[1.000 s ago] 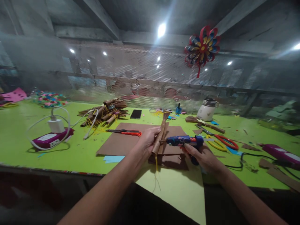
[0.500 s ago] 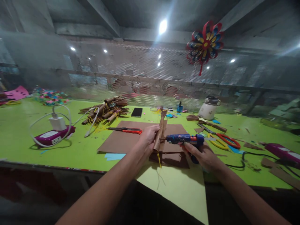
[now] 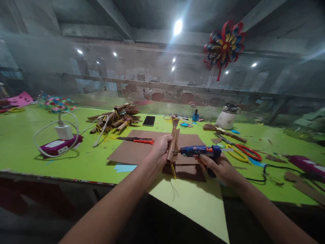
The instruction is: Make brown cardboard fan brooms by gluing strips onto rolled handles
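At the left, a purple-and-white plastic power strip (image 3: pixel 54 145) carries a white plug (image 3: pixel 64 132) — any lettering is too small to read. Next come a heap of rolled brown-paper tubes (image 3: pixel 111 118) and a black rectangular phone (image 3: pixel 149 120). The left hand (image 3: pixel 160 149) grasps a slim brown-paper roll (image 3: pixel 172 147) above a flat brown sheet (image 3: pixel 129 154); the right hand (image 3: pixel 224 166) grips a dark-blue plastic glue gun (image 3: pixel 194 151) — markings illegible — its nozzle at the roll's right side. Nearby are a white, dark-lidded flask (image 3: pixel 225 120) and yellow-and-red-handled scissors (image 3: pixel 240 147).
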The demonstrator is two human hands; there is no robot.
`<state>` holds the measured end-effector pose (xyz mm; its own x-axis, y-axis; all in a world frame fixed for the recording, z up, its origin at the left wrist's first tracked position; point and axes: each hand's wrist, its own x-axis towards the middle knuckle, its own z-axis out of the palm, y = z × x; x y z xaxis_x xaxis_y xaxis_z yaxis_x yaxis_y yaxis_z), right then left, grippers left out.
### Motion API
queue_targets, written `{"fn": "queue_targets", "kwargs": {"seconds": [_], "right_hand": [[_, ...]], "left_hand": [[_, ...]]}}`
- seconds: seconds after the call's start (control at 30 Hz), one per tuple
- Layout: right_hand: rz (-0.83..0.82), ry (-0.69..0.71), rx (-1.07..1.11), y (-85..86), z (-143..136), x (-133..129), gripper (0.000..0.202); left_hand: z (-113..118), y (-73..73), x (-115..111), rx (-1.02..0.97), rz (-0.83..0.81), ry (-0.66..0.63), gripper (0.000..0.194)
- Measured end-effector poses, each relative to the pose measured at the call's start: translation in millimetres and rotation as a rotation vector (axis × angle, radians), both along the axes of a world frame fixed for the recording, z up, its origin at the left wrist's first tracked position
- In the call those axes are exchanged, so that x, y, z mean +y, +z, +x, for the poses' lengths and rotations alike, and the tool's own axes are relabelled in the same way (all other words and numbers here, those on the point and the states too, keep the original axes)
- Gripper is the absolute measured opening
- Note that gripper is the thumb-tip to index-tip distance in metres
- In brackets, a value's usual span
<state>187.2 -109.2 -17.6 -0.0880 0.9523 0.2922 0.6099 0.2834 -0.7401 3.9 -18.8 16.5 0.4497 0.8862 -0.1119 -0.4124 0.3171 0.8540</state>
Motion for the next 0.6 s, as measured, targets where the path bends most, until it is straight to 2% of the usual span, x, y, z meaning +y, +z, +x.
{"fn": "queue_targets", "kwargs": {"seconds": [0.27, 0.43, 0.6], "right_hand": [[-0.013, 0.038, -0.041, -2.7, 2.8, -2.6, 0.041], [0.034, -0.039, -0.024, -1.6, 1.6, 0.8, 0.039], [0.024, -0.001, -0.056, 0.8, 0.8, -2.3, 0.039]], "left_hand": [[-1.0, -5.6, 5.4, 0.021, -0.038, 0.014, 0.011], [0.5, -0.9, 0.6, -0.003, -0.011, 0.027, 0.012], [0.7, 1.9, -1.1, -0.011, -0.017, 0.054, 0.014]]}}
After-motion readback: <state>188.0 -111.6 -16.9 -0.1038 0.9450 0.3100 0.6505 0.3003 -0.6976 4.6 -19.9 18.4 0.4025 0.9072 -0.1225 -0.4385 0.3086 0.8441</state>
